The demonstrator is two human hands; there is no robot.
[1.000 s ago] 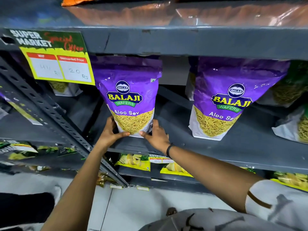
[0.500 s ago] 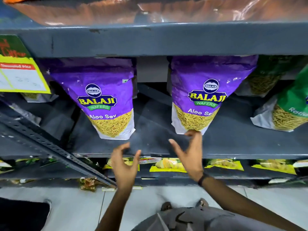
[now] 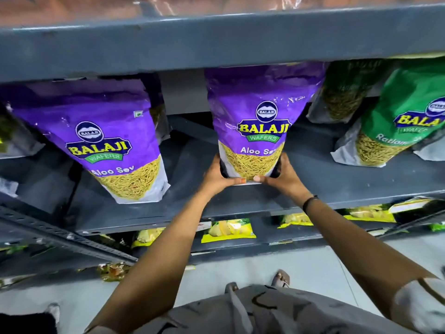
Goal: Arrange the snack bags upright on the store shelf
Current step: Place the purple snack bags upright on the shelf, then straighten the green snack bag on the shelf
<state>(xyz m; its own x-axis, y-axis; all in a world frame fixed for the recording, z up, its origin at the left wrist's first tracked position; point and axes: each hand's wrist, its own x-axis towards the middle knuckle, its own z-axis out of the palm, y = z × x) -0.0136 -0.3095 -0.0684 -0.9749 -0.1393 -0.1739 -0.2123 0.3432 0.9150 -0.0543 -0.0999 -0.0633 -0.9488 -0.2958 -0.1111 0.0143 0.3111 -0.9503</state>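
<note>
Gripping the centre purple Aloo Sev bag (image 3: 258,131) at its base, mid-frame on the grey shelf (image 3: 337,186): left hand (image 3: 218,175) and right hand (image 3: 281,175) curled closed on opposite lower corners, thumbs nearly meeting below. Standing upright, long axis vertical, top brushing the upper shelf edge (image 3: 216,44). Flanking: 1 purple bag (image 3: 103,141) lower left, green bag (image 3: 397,121) right; both well apart, nothing obstructing.

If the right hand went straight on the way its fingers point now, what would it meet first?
The right hand points leftward along the base of the held purple Aloo Sev bag; it would probably meet the left hand, thumbs nearly touching.
</note>
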